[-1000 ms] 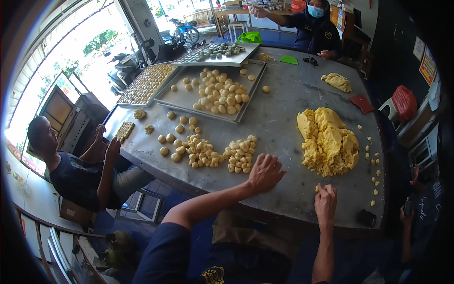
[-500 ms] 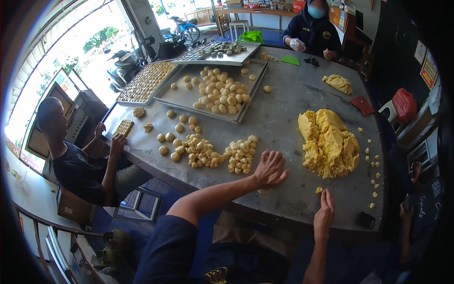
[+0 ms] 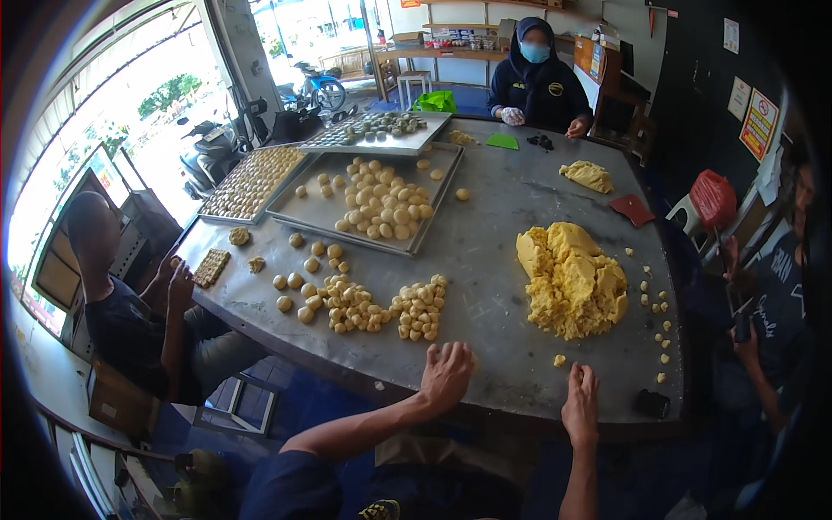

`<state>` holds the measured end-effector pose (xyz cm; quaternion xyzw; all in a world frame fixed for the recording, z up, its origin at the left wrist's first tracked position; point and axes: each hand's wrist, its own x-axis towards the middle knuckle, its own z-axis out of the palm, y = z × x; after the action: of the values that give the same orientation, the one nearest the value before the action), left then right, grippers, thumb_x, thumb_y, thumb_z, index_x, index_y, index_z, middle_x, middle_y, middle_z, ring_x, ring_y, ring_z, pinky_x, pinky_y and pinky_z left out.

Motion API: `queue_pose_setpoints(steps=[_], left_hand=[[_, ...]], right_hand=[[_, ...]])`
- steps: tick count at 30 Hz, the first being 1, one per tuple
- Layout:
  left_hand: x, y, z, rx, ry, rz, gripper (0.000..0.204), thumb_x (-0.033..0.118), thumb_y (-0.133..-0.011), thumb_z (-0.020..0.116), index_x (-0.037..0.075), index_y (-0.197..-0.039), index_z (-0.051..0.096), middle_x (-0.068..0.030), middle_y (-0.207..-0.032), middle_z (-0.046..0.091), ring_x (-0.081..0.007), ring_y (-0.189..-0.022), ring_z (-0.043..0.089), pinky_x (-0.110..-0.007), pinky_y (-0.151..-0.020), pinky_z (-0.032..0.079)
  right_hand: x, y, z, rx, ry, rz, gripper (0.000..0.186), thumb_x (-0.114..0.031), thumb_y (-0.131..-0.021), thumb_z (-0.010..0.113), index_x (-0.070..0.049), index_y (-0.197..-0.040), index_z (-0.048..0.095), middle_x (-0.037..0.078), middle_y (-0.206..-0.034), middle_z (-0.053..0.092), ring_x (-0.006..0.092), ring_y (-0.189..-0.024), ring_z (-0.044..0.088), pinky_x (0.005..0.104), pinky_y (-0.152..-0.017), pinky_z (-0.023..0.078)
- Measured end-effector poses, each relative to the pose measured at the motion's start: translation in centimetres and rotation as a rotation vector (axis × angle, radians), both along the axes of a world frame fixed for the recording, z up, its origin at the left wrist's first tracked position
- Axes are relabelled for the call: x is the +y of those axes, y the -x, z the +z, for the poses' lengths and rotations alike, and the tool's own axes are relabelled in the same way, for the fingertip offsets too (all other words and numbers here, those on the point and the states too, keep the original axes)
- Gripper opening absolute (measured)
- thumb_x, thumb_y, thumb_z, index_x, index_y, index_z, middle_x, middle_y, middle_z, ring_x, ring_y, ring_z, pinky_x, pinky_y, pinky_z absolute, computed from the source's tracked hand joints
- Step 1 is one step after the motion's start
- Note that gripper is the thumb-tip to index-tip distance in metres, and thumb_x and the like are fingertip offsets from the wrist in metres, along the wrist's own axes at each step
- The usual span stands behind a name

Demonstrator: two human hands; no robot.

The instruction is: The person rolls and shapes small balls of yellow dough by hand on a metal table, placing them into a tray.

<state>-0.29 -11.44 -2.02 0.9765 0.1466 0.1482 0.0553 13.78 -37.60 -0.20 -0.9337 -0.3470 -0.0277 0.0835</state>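
Yellow dough (image 3: 572, 282) is seen in the head view as one large, rough-sided mound on the right half of the metal tabletop (image 3: 485, 251), beyond the right hand (image 3: 581, 403). That hand is held partly open near the front edge, its fingers loosely bent; nothing is seen held in it, and a small dough lump (image 3: 559, 360) is seen near it, apart from the fingers. The left hand (image 3: 446, 377) is held palm down with curved fingers; a sliver of something pale is shown at its right side, but whether it is gripped cannot be told.

Much appears to be done: smooth balls (image 3: 381, 204) are heaped in the middle tray (image 3: 299, 211), and close rows of rounds (image 3: 264, 173) are set out to its left. Nearer, larger rounds (image 3: 295, 280) are spread about beside a cluster of small lumps (image 3: 347, 303), judged to be portioned but less finished. At the right, tiny bits (image 3: 666, 326) are strung out in a loose line. Much is judged to be left too, since the mound is large and undivided, and a smaller dough piece (image 3: 587, 176) is seen beyond it.
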Motion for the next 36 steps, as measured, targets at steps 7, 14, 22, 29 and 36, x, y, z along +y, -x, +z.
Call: queue_pose_setpoints(steps=[7, 14, 22, 29, 36], left_hand=[[0.2, -0.2, 0.3, -0.247, 0.841, 0.174, 0.022, 0.02, -0.099, 0.058, 0.002, -0.112, 0.059, -0.0191, -0.104, 0.068, -0.0365, -0.098, 0.064, -0.046, -0.086, 0.049], [-4.9, -3.1, 0.8, -0.287, 1.2, 0.016, 0.03, 0.022, -0.102, 0.061, -0.001, -0.121, 0.067, -0.0201, -0.098, 0.074, -0.0181, -0.098, 0.072, -0.033, -0.08, 0.055], [-1.8, -3.1, 0.6, -0.072, 0.851, -0.076, 0.021, 0.015, -0.084, 0.071, -0.001, -0.096, 0.065, -0.021, -0.075, 0.068, -0.039, -0.074, 0.071, -0.045, -0.065, 0.054], [-2.8, -2.1, -1.7, -0.033, 0.747, -0.125, 0.034, 0.009, -0.086, 0.063, 0.006, -0.118, 0.05, -0.0219, -0.084, 0.069, -0.0454, -0.085, 0.067, -0.051, -0.068, 0.05], [-1.7, -1.6, -1.1, -0.199, 0.949, -0.338, 0.029, 0.011, -0.081, 0.073, 0.002, -0.106, 0.061, -0.0197, -0.092, 0.07, -0.0415, -0.092, 0.068, -0.046, -0.075, 0.053]], right_hand=[[1.2, 0.1, 1.5, 0.212, -0.323, -0.034, 0.041, 0.01, -0.087, 0.06, 0.005, -0.127, 0.061, 0.02, -0.118, 0.053, 0.0355, -0.108, 0.058, 0.0403, -0.093, 0.05], [7.4, 5.5, 1.4, 0.288, -0.786, 0.013, 0.034, 0.002, -0.089, 0.067, 0.001, -0.123, 0.068, 0.019, -0.106, 0.068, 0.0345, -0.093, 0.068, 0.0383, -0.083, 0.055], [8.6, 5.5, 2.7, 0.312, -0.768, 0.227, 0.03, 0.001, -0.085, 0.072, -0.002, -0.115, 0.073, 0.018, -0.115, 0.071, 0.0338, -0.104, 0.067, 0.042, -0.09, 0.054], [9.8, 7.0, 3.0, 0.271, -0.73, 0.195, 0.024, 0.005, -0.085, 0.07, 0.003, -0.109, 0.073, 0.017, -0.101, 0.072, 0.0296, -0.095, 0.071, 0.0344, -0.08, 0.057], [9.8, 6.0, 3.6, 0.359, -0.672, 0.244, 0.044, -0.006, -0.079, 0.081, -0.004, -0.122, 0.07, 0.011, -0.091, 0.063, 0.0246, -0.081, 0.063, 0.0352, -0.074, 0.053]])
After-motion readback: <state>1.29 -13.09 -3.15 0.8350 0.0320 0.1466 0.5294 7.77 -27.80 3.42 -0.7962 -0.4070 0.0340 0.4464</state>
